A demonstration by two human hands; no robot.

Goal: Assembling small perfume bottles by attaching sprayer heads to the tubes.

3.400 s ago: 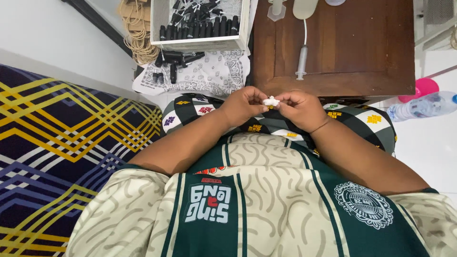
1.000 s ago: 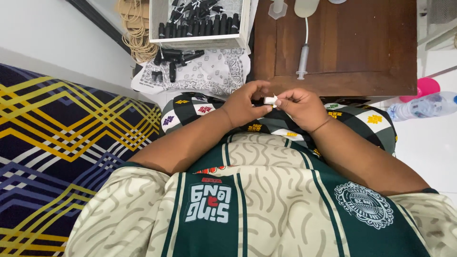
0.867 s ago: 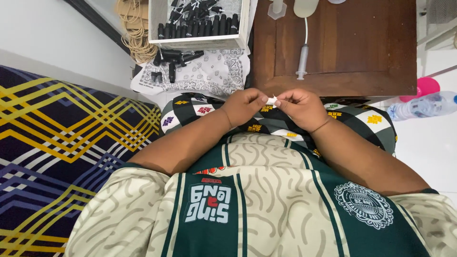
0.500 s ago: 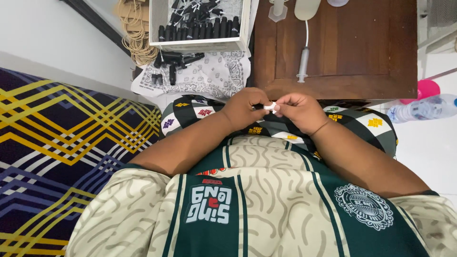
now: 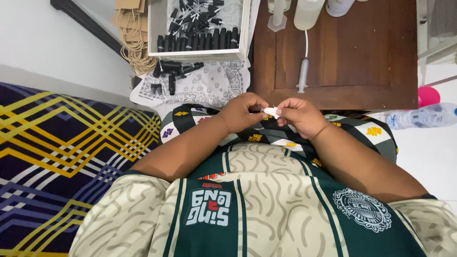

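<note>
White cap (image 5: 272,112) lies crosswise between both hands.

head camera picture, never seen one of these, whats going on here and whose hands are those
The camera sits on a person's head and looks down, so you see their own patterned shirt, forearms and lap. The left hand and right hand meet above the lap and pinch a small white piece between the fingertips, both with a closed grip on it. Ahead stands a dark wooden table with a syringe-like tube on it. Beside it a white box holds small black caps, and more lie on a patterned cloth. A clear plastic bottle lies on the floor at the right.
</note>
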